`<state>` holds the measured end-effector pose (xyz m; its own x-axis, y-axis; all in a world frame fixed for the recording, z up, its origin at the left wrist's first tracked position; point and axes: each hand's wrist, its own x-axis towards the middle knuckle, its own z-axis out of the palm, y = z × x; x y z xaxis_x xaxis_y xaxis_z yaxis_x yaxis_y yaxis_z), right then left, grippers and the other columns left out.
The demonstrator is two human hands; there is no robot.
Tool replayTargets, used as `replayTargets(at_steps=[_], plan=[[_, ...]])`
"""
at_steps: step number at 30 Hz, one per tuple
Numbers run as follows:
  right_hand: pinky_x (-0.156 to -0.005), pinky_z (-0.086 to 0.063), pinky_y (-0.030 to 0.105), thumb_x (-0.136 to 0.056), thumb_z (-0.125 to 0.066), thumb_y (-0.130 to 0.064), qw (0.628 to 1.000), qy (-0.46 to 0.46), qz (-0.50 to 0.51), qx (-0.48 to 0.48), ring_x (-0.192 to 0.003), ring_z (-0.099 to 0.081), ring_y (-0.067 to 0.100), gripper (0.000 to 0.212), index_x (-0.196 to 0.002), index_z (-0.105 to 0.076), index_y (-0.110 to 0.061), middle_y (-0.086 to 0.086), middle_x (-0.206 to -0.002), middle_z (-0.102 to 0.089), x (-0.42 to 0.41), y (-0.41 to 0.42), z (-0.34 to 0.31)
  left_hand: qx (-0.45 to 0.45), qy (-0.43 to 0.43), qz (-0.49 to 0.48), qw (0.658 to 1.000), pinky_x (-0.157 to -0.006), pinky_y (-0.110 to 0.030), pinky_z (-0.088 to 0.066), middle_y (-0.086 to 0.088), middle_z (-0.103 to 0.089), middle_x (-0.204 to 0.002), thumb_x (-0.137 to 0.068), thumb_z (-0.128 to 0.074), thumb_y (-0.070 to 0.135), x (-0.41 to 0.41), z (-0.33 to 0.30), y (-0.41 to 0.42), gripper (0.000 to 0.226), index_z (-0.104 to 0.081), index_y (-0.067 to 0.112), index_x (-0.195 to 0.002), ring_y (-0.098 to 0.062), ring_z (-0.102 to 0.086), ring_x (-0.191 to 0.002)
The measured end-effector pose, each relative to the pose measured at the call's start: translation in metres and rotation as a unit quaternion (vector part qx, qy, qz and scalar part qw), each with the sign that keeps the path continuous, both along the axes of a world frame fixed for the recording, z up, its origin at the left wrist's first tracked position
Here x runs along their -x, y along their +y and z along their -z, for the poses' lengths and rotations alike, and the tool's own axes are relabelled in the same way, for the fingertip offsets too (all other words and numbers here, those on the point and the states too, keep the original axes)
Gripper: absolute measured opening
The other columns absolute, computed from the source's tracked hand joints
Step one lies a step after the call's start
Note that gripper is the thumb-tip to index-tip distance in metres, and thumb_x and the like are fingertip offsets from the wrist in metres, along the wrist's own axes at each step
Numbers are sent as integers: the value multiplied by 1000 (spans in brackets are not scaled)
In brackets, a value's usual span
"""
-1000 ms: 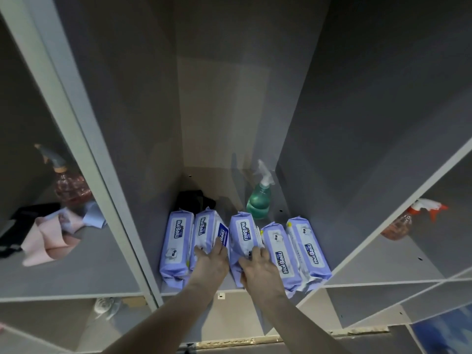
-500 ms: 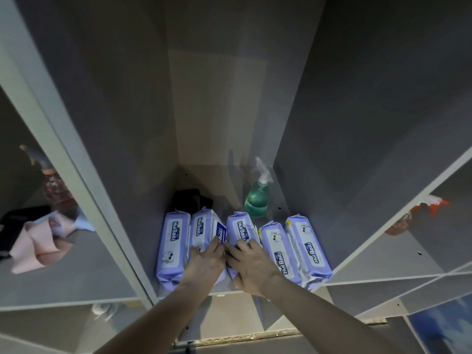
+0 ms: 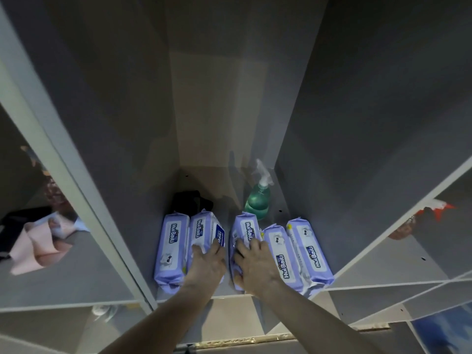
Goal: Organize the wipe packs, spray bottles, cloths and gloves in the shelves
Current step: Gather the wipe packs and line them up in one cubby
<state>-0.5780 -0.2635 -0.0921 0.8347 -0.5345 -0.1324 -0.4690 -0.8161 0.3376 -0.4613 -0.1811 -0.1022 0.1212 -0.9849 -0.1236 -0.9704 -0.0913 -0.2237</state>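
Lilac plastic wipe packs lie in a row on the grey shelf; left hand and right hand, fingers spread flat, press two middle packs, likely next closing the gap between them.

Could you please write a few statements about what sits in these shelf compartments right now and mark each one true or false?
1. Five purple wipe packs lie in a row in the middle compartment. True.
2. The green spray bottle lies on its side in front of the packs. False: it stands upright behind them, near the right wall.
3. The left hand rests on the second pack from the left. True.
4. The right hand holds the green spray bottle. False: it lies on the middle pack.
5. A pink cloth sits in the left compartment. True.
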Motion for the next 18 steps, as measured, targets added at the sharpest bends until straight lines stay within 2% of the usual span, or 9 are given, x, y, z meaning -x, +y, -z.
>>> replayTargets(at_steps=[1, 3, 5, 7, 9, 11, 12, 14, 18], plan=[[-82, -32, 43, -83, -44, -45, 1000, 3, 0, -8, -101, -42, 31, 47, -120, -58, -21, 7, -135, -47, -1, 0, 4, 14, 25, 18, 999, -105, -61, -26, -15, -36, -143, -90, -53, 15, -5, -2, -1, 50, -43, 4, -138, -25, -23, -141], [-74, -31, 39, -70, -50, -49, 999, 4, -31, -18, -88, -42, 27, 45, -103, -68, -25, 3, -126, -60, 1, 1, 5, 67, 99, 83, 989, -112, -48, -24, 0, -58, -127, -63, -79, 27, -22, -8, 0, 50, -66, 24, -111, -13, -39, -132], [-76, -41, 36, -65, -48, -50, 994, -67, -40, -73, -86, -45, 26, 52, -107, -66, -26, 1, -130, -58, 12, -2, 2, 97, 229, 111, 962, -115, -36, -15, 3, -57, -133, -59, -80, 32, -53, 1, 13, 54, -67, 27, -111, -1, -30, -134], [-83, -48, 36, -67, -47, -54, 981, -139, -23, -131, -99, -51, 26, 65, -127, -54, -30, 4, -145, -46, 25, -7, 1, 135, 195, 44, 970, -110, -51, -25, -2, -44, -147, -68, -66, 56, -73, 1, 29, 72, -53, 25, -131, -2, -15, -140], [-103, -36, 42, -72, -47, -62, 971, -180, 4, -160, -133, -33, 33, 78, -145, -29, -40, 8, -159, -15, 31, -7, 2, 77, 174, -47, 981, -102, -65, -33, -4, -30, -154, -63, -38, 88, -76, -9, 38, 99, -33, 32, -145, -18, -16, -145], [-117, -9, 46, -75, -46, -73, 963, -173, 47, -201, -147, 8, 33, 88, -147, -3, -47, 8, -159, 16, 29, 2, 8, 50, 180, -98, 978, -111, -66, -7, 1, 7, -159, -45, -10, 100, -68, -2, 39, 113, 4, 48, -145, -26, 4, -148], [-118, 0, 47, -72, -45, -80, 958, -189, 58, -208, -144, 17, 34, 92, -146, 1, -49, 9, -157, 19, 24, 8, 12, 36, 217, -132, 967, -111, -63, 5, 5, 18, -157, -35, 0, 100, -62, -1, 39, 114, 17, 53, -138, -25, 16, -146], [-115, -1, 53, -66, -35, -91, 947, -236, 80, -203, -143, 11, 42, 96, -145, 1, -50, 15, -158, 6, 13, 22, 18, 16, 237, -154, 959, -108, -65, 12, 12, 15, -159, -28, 9, 99, -53, 3, 33, 117, 22, 54, -136, -25, 23, -145], [-99, -33, 62, -70, -24, -91, 950, -232, 111, -175, -133, -30, 53, 87, -146, -14, -49, 25, -148, -34, 1, 29, 19, -21, 221, -154, 963, -108, -69, 7, 14, 4, -160, -24, 15, 99, -45, -6, 37, 127, 15, 52, -142, -24, 23, -145]])
